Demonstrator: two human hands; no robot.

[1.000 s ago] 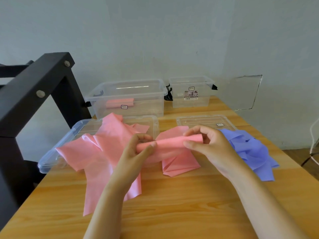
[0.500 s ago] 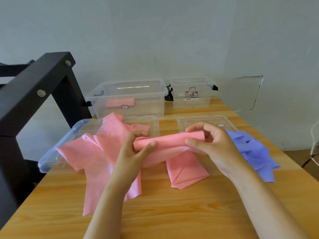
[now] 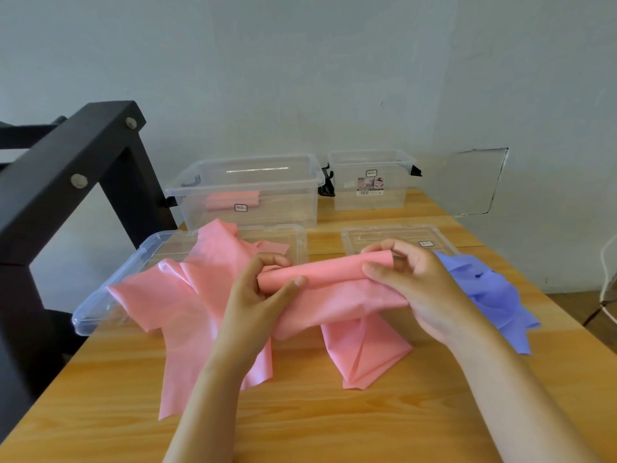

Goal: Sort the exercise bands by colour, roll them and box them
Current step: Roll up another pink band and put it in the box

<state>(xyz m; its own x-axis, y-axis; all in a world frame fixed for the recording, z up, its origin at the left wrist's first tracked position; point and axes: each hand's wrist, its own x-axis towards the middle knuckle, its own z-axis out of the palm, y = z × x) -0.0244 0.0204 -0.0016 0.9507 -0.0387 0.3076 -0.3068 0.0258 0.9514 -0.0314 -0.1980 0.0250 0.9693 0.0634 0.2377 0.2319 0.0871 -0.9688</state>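
Both hands hold a half-rolled pink band above the wooden table. My left hand grips the roll's left end, and my right hand pinches its right end. The band's loose tail hangs down onto the table. More pink bands lie crumpled at the left. A heap of blue bands lies at the right, behind my right hand. One rolled pink band sits inside the large clear box at the back.
A smaller clear box stands at the back right. Two clear lids lie flat: one under the pink pile, the other behind my right hand. A black metal frame rises at the table's left edge.
The roll has been lifted slightly and turned, and more of the tail now hangs unfolded toward me on the table. Both hands keep their hold on the roll's ends.
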